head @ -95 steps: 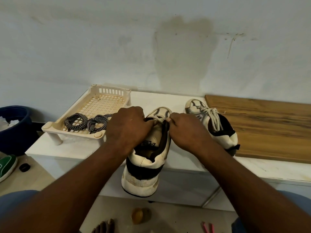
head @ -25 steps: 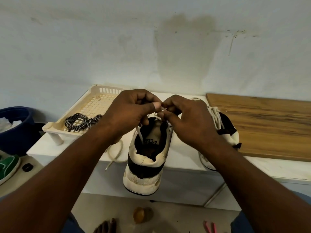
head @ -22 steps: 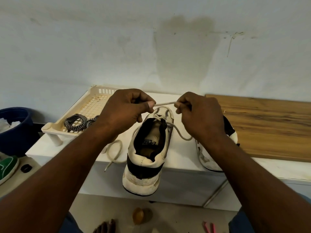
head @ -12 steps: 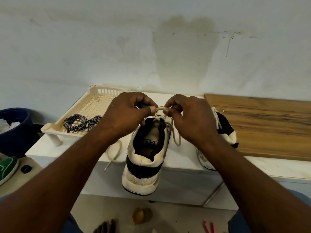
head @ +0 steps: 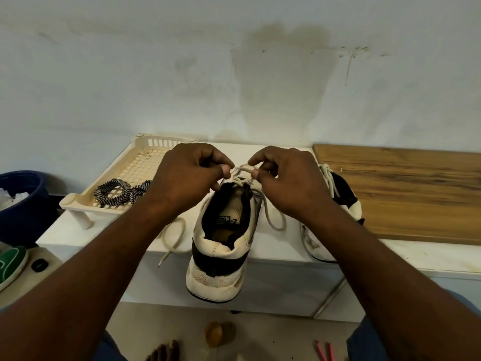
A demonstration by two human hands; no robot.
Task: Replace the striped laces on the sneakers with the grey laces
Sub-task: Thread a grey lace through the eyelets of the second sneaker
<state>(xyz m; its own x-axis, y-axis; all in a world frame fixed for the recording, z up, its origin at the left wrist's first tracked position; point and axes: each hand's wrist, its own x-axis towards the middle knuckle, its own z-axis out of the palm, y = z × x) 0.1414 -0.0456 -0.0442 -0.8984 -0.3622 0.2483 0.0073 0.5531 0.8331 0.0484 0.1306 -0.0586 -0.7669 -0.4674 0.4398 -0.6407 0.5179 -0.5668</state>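
Observation:
A white and black sneaker (head: 221, 254) sits heel toward me, its heel overhanging the front edge of the white bench (head: 276, 252). A pale grey lace (head: 273, 220) is threaded in it. My left hand (head: 187, 178) and my right hand (head: 289, 183) each pinch a strand of this lace just above the tongue, where the strands cross. One loose end loops off the left side (head: 173, 237), another loops on the right. A second sneaker (head: 341, 199), laced in grey, stands behind my right hand, partly hidden. The black-and-white striped laces (head: 119, 191) lie in a cream basket tray (head: 78, 201).
A wooden board (head: 406, 191) covers the bench's right part. A dark blue bin (head: 23, 204) stands on the floor at the left, near a green shoe (head: 10, 261) and a small black cap (head: 39, 264). The wall rises right behind the bench.
Over the last second my hands pulled the two lace strands apart sideways, then came back together above the tongue. Earlier both hands were down at the sneaker's collar.

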